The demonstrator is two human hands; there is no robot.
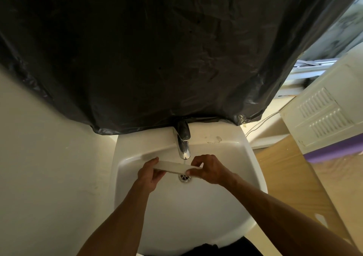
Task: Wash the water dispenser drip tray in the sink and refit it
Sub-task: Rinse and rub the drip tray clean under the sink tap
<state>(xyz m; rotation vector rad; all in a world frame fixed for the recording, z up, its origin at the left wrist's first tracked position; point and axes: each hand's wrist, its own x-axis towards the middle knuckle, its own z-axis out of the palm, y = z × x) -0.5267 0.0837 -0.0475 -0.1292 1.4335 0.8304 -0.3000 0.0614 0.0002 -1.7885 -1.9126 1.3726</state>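
Note:
A flat white drip tray is held level over the white sink, just under the chrome tap. A thin stream of water runs from the spout onto the tray. My left hand grips the tray's left end. My right hand grips its right end, thumb on the near edge. The drain shows directly below the tray.
A black plastic sheet hangs over the wall above the sink, down to the tap's base. To the right stand a wooden board, a white vented appliance and a purple strip. A pale wall lies on the left.

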